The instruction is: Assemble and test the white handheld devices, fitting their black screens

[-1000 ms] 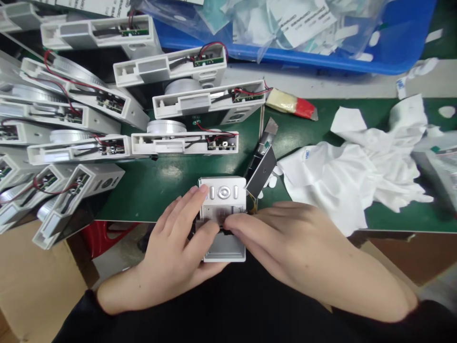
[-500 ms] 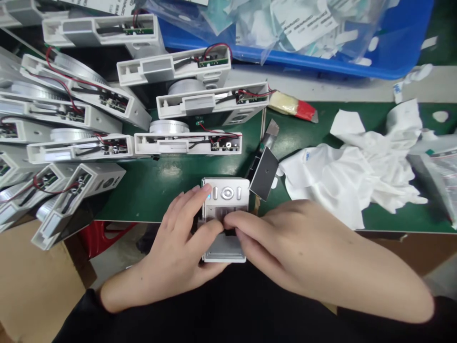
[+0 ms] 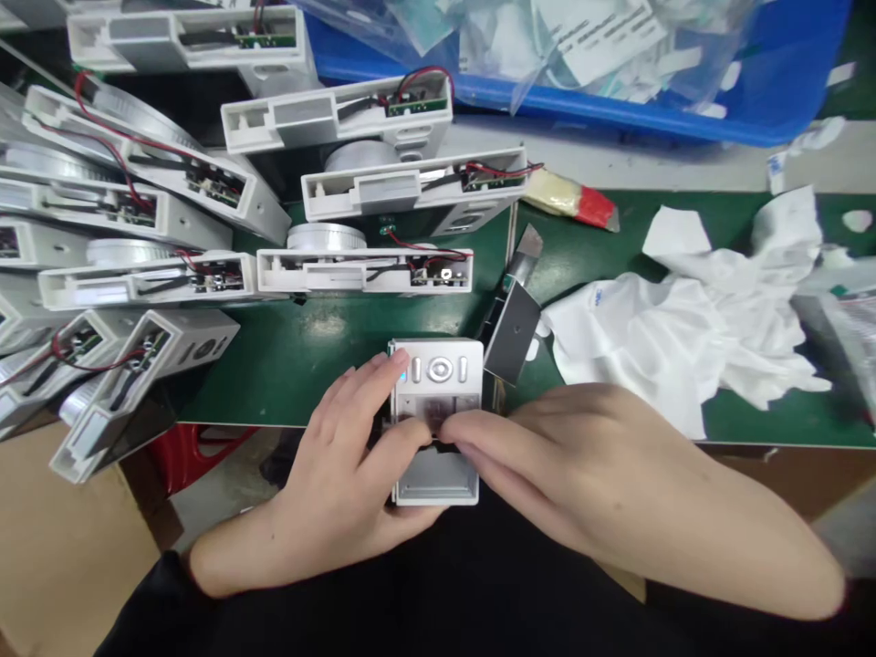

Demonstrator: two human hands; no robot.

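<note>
At the table's front edge, a small silver device housing [image 3: 438, 484] with a round button and two long buttons is in my left hand [image 3: 342, 456]. The left fingers lie along its left side, with the thumb across its middle. My right hand [image 3: 547, 456] has thumb and index finger pinched together at the housing's middle, close to the left thumb. A dark strip shows at those fingertips, but I cannot make out what they grip. Below them an open grey recess is visible. A flat dark rectangular panel [image 3: 512, 333] lies just right of the housing.
Several open white device casings [image 3: 366, 274] with red and black wires stand at the left and back. A blade-like tool [image 3: 526, 251] and a red-and-yellow taped tool [image 3: 571, 199] lie behind the panel. White cloths [image 3: 636, 338] are at right; a blue bin [image 3: 773, 100] holds plastic bags.
My right fingertips have shifted slightly up and right, uncovering more of the grey recess. The left hand keeps its hold on the housing. The whole view has shifted a little.
</note>
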